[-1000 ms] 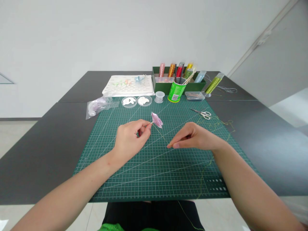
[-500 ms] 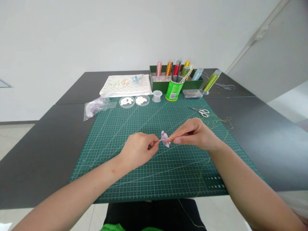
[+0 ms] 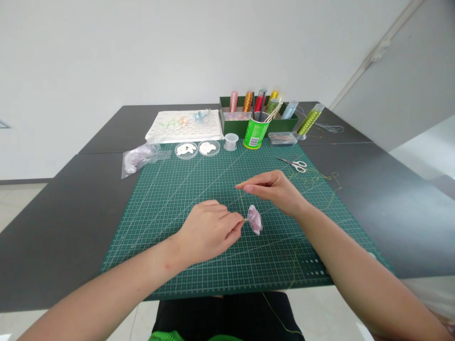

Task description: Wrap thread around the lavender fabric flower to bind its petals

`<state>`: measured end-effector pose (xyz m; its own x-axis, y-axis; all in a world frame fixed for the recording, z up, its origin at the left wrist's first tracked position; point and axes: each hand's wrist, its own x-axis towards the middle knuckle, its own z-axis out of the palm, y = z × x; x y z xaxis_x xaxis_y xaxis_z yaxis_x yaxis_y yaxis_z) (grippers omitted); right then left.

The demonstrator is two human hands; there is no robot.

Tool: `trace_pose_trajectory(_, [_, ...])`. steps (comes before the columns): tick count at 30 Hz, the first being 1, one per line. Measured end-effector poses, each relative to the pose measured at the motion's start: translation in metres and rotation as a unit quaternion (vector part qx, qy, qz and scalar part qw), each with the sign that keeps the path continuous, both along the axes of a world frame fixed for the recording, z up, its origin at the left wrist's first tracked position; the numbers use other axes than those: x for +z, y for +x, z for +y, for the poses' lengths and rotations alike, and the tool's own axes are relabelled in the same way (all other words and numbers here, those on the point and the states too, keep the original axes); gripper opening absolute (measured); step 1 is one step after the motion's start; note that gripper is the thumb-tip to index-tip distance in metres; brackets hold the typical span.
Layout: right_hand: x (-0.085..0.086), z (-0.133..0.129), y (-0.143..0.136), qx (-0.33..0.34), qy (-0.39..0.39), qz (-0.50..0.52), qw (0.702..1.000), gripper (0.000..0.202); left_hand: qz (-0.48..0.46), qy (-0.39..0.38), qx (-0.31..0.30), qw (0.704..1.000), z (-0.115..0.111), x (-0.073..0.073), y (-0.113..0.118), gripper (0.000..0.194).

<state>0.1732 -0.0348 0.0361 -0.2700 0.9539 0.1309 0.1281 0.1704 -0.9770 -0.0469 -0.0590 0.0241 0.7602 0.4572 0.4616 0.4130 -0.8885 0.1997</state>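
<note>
My left hand (image 3: 213,232) pinches the thin stem of a pale purple fabric flower (image 3: 254,220), whose petals point to the right. Above and beyond the flower, my right hand (image 3: 272,187) has its thumb and fingertips closed on a fine yellow-green thread (image 3: 242,201). The thread runs taut from those fingertips down to the stem beside the flower. More of the same thread lies in loose loops on the right of the green cutting mat and trails over its front edge toward my lap.
White-handled scissors (image 3: 298,166) lie at the mat's right. Two dishes of white pieces (image 3: 186,150), a small clear tub (image 3: 231,141), a green can (image 3: 256,132) and a dark green box of thread spools (image 3: 232,127) stand behind. A plastic bag (image 3: 140,157) is at left.
My right hand has moved from the flower up and slightly left, drawing the thread. My left hand has shifted a little right and nearer with the flower, which has turned.
</note>
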Motion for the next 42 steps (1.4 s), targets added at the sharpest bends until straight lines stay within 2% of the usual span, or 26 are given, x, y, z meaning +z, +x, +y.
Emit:
trace_pose_trajectory(5, [-0.009, 0.004, -0.002, -0.003, -0.030, -0.014, 0.999, 0.015, -0.047, 0.047, -0.007, 0.998, 0.001, 0.005, -0.003, 0.023])
trace_pose_trajectory(8, [-0.012, 0.006, -0.002, 0.002, -0.047, -0.016, 0.999, 0.019, -0.082, 0.107, 0.007, 0.991, 0.005, 0.008, -0.006, 0.015])
trace_pose_trajectory(14, [-0.011, 0.006, 0.003, 0.067, -0.078, -0.049, 0.994, 0.030, -0.116, 0.217, 0.054, 0.968, 0.014, 0.014, -0.014, 0.003])
trace_pose_trajectory(17, [-0.009, 0.003, 0.005, 0.088, -0.079, -0.063, 0.991, 0.026, -0.122, 0.240, 0.087, 0.959, 0.016, 0.016, -0.016, 0.006])
trace_pose_trajectory(22, [-0.004, -0.002, 0.004, 0.135, -0.058, -0.008, 0.989, 0.011, -0.124, 0.246, 0.128, 0.953, 0.016, 0.016, -0.016, 0.007])
trace_pose_trajectory(27, [-0.001, -0.006, 0.002, 0.155, -0.031, 0.018, 0.987, 0.010, -0.130, 0.214, 0.137, 0.958, 0.015, 0.012, -0.012, 0.011])
trace_pose_trajectory(33, [-0.001, -0.006, 0.002, 0.147, -0.048, 0.029, 0.988, 0.009, -0.178, 0.123, 0.143, 0.966, 0.014, 0.010, -0.009, 0.008])
trace_pose_trajectory(37, [-0.008, 0.002, 0.005, 0.083, -0.110, 0.080, 0.987, 0.015, -0.211, 0.031, 0.166, 0.963, 0.015, 0.013, -0.009, 0.010])
trace_pose_trajectory(40, [-0.014, 0.010, 0.011, 0.007, -0.181, 0.161, 0.970, 0.026, -0.228, -0.021, 0.184, 0.956, 0.015, 0.017, -0.010, 0.014])
trace_pose_trajectory(42, [-0.019, 0.016, 0.014, -0.039, -0.222, 0.163, 0.961, 0.029, -0.236, -0.038, 0.194, 0.951, 0.014, 0.019, -0.011, 0.016])
